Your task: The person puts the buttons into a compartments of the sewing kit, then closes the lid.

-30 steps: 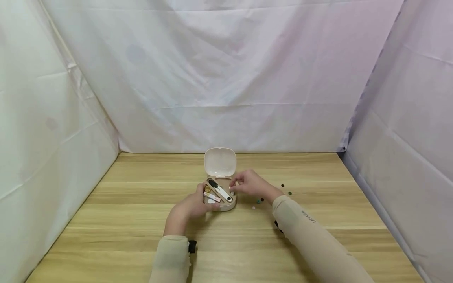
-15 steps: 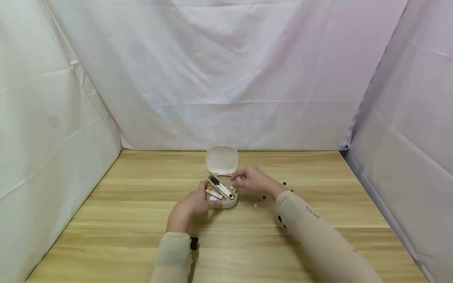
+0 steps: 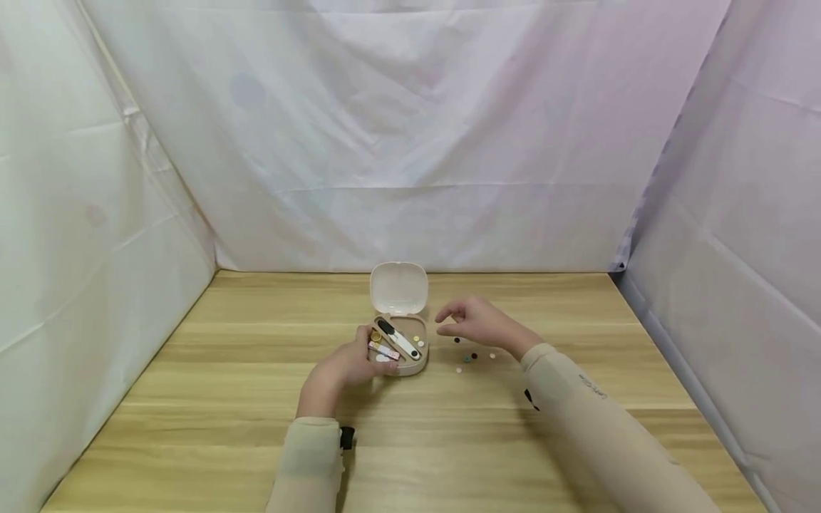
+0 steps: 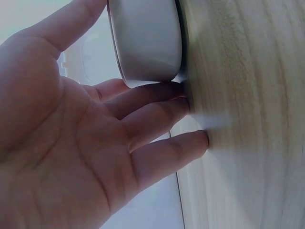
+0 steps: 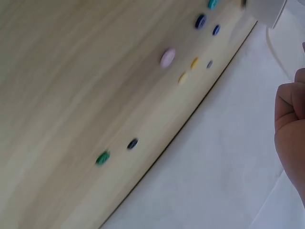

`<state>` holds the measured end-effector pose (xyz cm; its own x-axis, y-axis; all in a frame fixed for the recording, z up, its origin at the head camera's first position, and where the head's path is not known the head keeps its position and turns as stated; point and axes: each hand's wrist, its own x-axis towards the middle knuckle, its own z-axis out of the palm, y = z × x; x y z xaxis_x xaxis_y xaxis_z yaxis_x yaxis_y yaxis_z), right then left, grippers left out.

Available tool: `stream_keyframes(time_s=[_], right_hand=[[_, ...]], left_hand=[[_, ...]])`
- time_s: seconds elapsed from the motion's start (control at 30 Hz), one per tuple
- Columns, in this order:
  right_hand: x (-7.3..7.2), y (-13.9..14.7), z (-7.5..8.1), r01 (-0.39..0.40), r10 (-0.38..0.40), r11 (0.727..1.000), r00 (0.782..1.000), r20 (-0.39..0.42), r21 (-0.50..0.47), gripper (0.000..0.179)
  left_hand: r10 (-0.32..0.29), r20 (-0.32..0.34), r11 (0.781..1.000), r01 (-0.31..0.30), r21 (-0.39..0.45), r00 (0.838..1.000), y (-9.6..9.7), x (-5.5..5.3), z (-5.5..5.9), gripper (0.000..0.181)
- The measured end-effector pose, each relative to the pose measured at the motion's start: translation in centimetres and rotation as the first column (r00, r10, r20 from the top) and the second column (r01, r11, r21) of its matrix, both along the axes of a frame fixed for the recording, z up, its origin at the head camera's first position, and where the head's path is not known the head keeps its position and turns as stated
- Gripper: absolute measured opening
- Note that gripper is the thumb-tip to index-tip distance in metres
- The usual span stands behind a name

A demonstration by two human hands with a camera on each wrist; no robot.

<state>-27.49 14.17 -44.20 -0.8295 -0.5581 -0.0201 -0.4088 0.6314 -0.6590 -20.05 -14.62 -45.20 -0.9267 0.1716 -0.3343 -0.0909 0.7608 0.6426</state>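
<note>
A beige sewing box (image 3: 413,368) stands on the table, its lid (image 3: 399,286) raised at the back. My left hand (image 3: 346,367) holds the box at its left side, thumb at the front. In the left wrist view several fingertips (image 4: 198,143) reach down to the tabletop beside the box wall (image 4: 147,43). Inside lie a black-and-white snipper-like tool (image 3: 404,344), a small printed strip (image 3: 385,350), a gold ring (image 3: 376,335) and a yellowish button (image 3: 416,338) beside a white one (image 3: 421,344). My right hand (image 3: 484,324) hovers right of the box, fingers bent, nothing visible between fingers and thumb.
Several loose buttons are scattered on the wooden table right of the box, among them a dark one (image 3: 474,355), a pale one (image 3: 492,355) and a pinkish one (image 5: 167,57). A green button (image 5: 102,158) lies farther off. White cloth (image 3: 410,142) hangs behind and at both sides.
My right hand has drawn back to the right from over the box, uncovering the yellowish and white buttons in its right compartment. The left hand keeps its hold.
</note>
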Motion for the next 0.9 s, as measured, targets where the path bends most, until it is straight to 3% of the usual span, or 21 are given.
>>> stream_keyframes(time_s=[0.23, 0.67, 0.9], right_hand=[[0.5, 3.5, 0.1, 0.046, -0.046, 0.997, 0.999, 0.008, 0.054, 0.031], [0.7, 8.4, 0.1, 0.124, -0.127, 0.99, 0.991, 0.048, 0.072, 0.036], [0.2, 10.6, -0.9, 0.143, -0.147, 0.982, 0.989, 0.026, 0.127, 0.031]], left_hand=[[-0.012, -0.002, 1.0, 0.012, 0.022, 1.0, -0.4, -0.1, 0.0, 0.096], [-0.015, -0.009, 1.0, 0.015, 0.003, 1.0, -0.6, -0.2, 0.3, 0.097], [-0.015, -0.018, 1.0, 0.015, 0.0, 1.0, -0.5, -0.2, 0.4, 0.095]])
